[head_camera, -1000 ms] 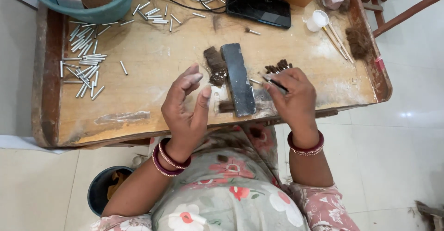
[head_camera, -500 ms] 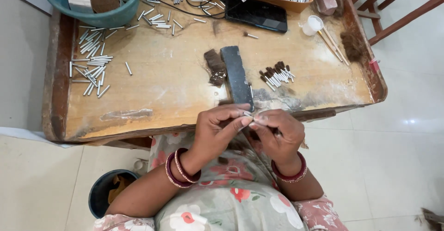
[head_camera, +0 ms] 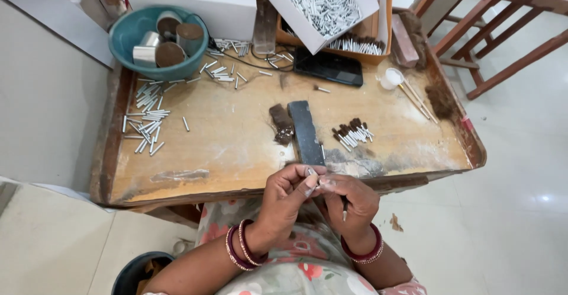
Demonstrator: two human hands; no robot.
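Both hands meet at the desk's (head_camera: 177, 175) near edge, the left hand (head_camera: 288, 195) pinching a small silver tube (head_camera: 312, 182) whose long axis runs from 1 to 7 o'clock, the right hand (head_camera: 349, 200) closed beside it at 3 o'clock.

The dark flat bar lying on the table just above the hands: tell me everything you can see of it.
The bar is a long, narrow, flat slab, dark grey, looking like stone or metal; which one cannot be told. It lies flat on the wooden table, running from mid-table toward the near edge, slightly slanted. A smaller brown block with dark crumbs sits against its left side. A cluster of brown-tipped sticks lies apart to its right. Neither hand touches it.
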